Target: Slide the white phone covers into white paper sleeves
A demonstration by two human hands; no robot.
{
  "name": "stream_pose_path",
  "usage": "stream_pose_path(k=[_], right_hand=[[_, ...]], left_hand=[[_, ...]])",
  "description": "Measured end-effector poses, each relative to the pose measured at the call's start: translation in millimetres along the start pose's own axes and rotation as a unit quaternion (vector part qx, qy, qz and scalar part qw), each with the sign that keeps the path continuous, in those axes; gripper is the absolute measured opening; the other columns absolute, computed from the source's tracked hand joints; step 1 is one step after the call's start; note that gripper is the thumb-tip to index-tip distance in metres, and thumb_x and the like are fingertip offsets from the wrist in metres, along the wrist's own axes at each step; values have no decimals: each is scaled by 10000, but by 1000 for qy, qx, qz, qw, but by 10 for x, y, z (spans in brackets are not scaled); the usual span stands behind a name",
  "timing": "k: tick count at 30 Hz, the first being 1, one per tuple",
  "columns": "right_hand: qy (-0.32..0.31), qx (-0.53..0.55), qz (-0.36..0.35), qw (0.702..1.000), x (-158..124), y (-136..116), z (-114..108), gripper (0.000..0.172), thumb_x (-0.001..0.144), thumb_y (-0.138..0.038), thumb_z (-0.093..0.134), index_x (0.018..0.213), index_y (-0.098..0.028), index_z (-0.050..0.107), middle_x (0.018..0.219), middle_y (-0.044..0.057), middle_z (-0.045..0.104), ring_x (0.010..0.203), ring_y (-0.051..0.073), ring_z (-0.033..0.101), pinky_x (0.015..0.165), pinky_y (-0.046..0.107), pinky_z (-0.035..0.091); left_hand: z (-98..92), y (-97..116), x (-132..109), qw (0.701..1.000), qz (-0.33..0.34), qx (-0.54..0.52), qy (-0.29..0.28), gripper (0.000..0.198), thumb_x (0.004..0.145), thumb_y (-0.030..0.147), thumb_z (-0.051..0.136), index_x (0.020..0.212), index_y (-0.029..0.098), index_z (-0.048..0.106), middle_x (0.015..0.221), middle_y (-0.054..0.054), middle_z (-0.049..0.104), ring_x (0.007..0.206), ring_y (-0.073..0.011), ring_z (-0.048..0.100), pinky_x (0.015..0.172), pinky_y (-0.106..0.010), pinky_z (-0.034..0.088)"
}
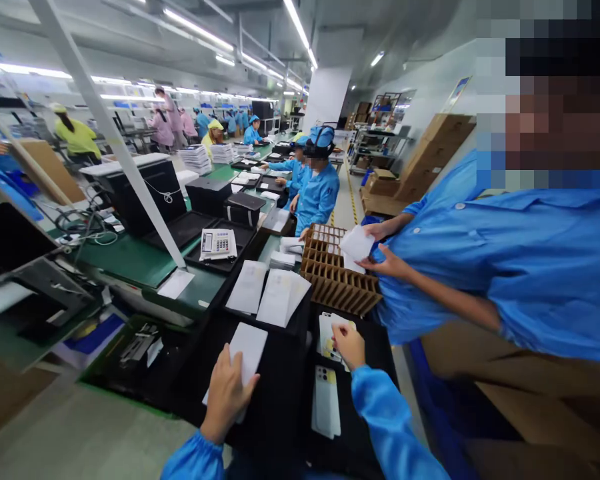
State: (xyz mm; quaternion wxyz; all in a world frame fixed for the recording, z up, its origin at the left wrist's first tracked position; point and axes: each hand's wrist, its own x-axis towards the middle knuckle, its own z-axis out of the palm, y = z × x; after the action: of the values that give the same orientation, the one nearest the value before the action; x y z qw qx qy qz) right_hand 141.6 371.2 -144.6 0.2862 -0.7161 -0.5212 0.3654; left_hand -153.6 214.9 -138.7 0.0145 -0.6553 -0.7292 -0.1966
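Note:
My left hand (226,395) lies on a white sleeve-like bag (248,349) on the black work surface (280,393), fingers curled over its near end. My right hand (349,345) reaches to a white phone (327,331) lying on the black mat and pinches its edge. A second white phone (326,401) lies flat just below, near my right sleeve. Both my arms wear blue sleeves.
Two more white bags (267,293) lie farther up. A cardboard divider box (337,273) stands beyond them. A co-worker in blue at the right holds a white bag (357,243) over it. A calculator (218,244) and black boxes sit on the green bench to the left.

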Motion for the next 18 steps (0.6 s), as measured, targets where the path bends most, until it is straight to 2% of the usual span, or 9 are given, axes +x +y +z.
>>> stream_pose_path(k=[2, 3, 5, 6, 9, 11, 15, 18], right_hand=[[-11, -61, 59, 996, -223, 530, -89, 262, 774, -436, 543, 646, -208, 568, 683, 81, 706, 760, 260, 702, 684, 319, 519], [-20, -82, 87, 993, -333, 758, -66, 233, 742, -415, 589, 638, -207, 566, 695, 85, 709, 789, 271, 704, 707, 324, 516], [-36, -107, 132, 985, -514, 1106, 95, 236, 706, -418, 641, 731, -187, 597, 787, 106, 724, 861, 283, 703, 750, 328, 511], [-41, -113, 150, 981, -577, 1222, 210, 299, 697, -438, 656, 817, -168, 608, 867, 127, 724, 914, 291, 695, 782, 336, 506], [-38, -123, 191, 973, -653, 1390, 535, 563, 648, -483, 717, 1032, -100, 566, 1130, 236, 639, 1118, 358, 608, 922, 408, 452], [-28, -123, 207, 970, -648, 1432, 654, 645, 609, -451, 767, 1084, -87, 527, 1246, 285, 545, 1221, 408, 515, 997, 463, 387], [-18, -105, 220, 970, -658, 1506, 662, 587, 659, -387, 768, 1110, -144, 481, 1353, 259, 439, 1285, 414, 413, 1011, 486, 359], [-23, -88, 222, 971, -670, 1561, 605, 532, 705, -377, 751, 1109, -147, 493, 1344, 205, 455, 1292, 383, 391, 1026, 491, 355]], left_hand=[[29, -58, 12, 1000, 6, -15, -10, 508, 801, 489, 614, 1127, 102, 580, 1334, -279, 509, 1249, -405, 515, 997, -510, 469], [38, -88, 21, 1000, 6, -26, -16, 529, 796, 512, 610, 1133, 106, 580, 1336, -274, 511, 1255, -403, 512, 1004, -512, 465], [39, -149, 39, 998, -1, -49, -27, 563, 781, 549, 607, 1141, 118, 584, 1340, -260, 519, 1267, -395, 507, 1016, -519, 456], [30, -178, 49, 998, -6, -60, -32, 574, 773, 558, 608, 1143, 119, 589, 1340, -258, 523, 1271, -392, 506, 1021, -520, 453], [-40, -260, 103, 994, -13, -89, -54, 546, 754, 553, 611, 1113, 142, 622, 1326, -224, 558, 1258, -368, 531, 1030, -500, 454], [-113, -292, 161, 993, -14, -97, -71, 457, 749, 524, 605, 1049, 184, 658, 1293, -171, 601, 1229, -348, 563, 1015, -482, 475], [-315, -205, 236, 995, -20, -75, -68, 237, 779, 407, 544, 824, 220, 683, 1265, -119, 625, 1222, -336, 572, 992, -472, 499], [-511, 30, 129, 999, 11, -46, 6, 189, 812, 327, 504, 732, 212, 630, 1321, -142, 576, 1314, -356, 475, 996, -500, 494]])
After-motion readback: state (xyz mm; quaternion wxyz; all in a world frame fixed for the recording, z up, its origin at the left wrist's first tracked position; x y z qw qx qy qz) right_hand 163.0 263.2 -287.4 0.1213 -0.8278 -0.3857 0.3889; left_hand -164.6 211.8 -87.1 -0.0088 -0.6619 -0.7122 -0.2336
